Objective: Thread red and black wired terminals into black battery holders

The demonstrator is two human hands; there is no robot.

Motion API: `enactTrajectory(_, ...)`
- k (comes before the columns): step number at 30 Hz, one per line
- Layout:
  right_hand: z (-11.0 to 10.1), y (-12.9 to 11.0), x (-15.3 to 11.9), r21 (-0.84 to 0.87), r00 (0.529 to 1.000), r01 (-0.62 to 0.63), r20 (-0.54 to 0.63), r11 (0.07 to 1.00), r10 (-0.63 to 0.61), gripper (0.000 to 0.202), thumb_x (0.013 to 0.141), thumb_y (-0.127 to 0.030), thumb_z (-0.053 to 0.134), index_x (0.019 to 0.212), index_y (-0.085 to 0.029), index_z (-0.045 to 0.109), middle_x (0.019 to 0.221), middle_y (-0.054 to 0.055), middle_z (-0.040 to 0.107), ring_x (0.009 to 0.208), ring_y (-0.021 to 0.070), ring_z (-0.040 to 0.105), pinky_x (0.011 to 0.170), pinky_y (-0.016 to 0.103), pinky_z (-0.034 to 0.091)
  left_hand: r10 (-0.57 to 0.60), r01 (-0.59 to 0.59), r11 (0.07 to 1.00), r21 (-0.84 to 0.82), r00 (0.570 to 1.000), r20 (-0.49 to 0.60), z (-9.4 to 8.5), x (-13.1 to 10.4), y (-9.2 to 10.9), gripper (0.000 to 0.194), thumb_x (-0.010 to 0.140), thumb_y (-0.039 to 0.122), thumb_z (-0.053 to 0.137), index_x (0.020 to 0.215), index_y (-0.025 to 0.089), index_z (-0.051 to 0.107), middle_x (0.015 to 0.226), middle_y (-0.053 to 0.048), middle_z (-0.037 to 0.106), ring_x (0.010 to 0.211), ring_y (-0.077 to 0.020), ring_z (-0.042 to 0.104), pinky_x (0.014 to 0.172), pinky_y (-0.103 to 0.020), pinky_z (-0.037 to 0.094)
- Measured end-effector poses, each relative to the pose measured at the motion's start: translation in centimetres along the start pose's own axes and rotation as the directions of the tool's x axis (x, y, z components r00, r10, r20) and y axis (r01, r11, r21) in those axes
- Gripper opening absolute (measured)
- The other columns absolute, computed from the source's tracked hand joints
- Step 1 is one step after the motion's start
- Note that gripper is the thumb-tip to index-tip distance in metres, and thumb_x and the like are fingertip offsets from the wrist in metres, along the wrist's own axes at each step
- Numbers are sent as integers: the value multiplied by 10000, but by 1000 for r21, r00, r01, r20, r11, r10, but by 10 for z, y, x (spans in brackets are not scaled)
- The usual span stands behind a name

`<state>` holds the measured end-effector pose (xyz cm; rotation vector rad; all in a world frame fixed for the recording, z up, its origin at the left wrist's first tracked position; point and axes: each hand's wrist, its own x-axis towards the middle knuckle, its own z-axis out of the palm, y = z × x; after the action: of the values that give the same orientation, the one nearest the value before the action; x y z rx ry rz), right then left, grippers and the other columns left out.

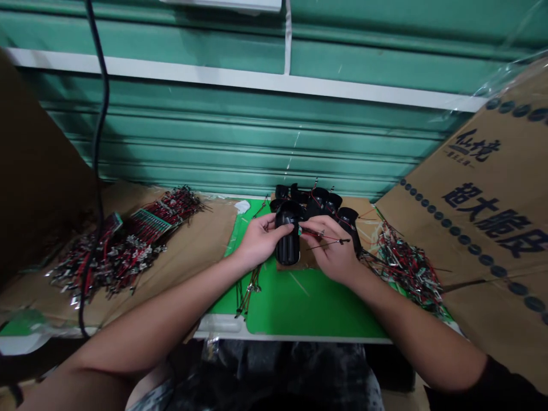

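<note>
Black plastic housing [287, 242] upright in left hand [257, 242], long axis toward the body; right hand [331, 251] pinches red-black wire lead [325, 237] just right.

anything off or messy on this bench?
Nothing looks damaged. The left hand holds a black housing and the right hand a red-and-black wire. A few loose wires hang over the green mat front edge, apart from the wire piles.
</note>
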<state>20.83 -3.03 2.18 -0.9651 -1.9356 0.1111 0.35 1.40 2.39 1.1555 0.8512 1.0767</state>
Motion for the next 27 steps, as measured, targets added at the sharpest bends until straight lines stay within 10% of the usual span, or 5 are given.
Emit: enactTrajectory(27, 4, 4, -1, 59, 998, 36, 42, 998, -38, 271, 1052, -181, 628, 1296, -255, 719, 1120, 86, 707, 1011, 212, 710, 874, 356, 612, 17, -12, 998, -69, 997, 78, 1, -2, -6, 467, 682, 361, 968, 1028, 127, 759, 949, -80, 826, 812, -195, 757, 810, -316, 592)
